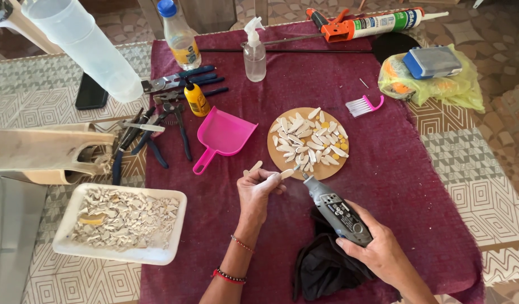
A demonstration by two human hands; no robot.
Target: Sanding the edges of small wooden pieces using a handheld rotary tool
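Observation:
My left hand (258, 190) pinches a small pale petal-shaped piece (286, 174) above the maroon cloth (428, 191). My right hand (377, 250) grips a grey rotary tool (333, 209), its tip touching that piece at the near edge of a round wooden disc (275, 151). The disc carries several white petal-shaped pieces and a few yellow ones laid in a flower pattern. A second pale piece (255, 166) sticks up from my left fingers. A black cloth (321, 264) lies under the tool.
A white tray (65, 239) of broken pale shards sits at near left. A pink dustpan (223, 135), pink brush (363, 105), pliers and cutters (158, 135), yellow glue bottle (196, 98), spray bottle (254, 53), caulking gun (361, 25) and yellow bag (439, 84) surround the disc.

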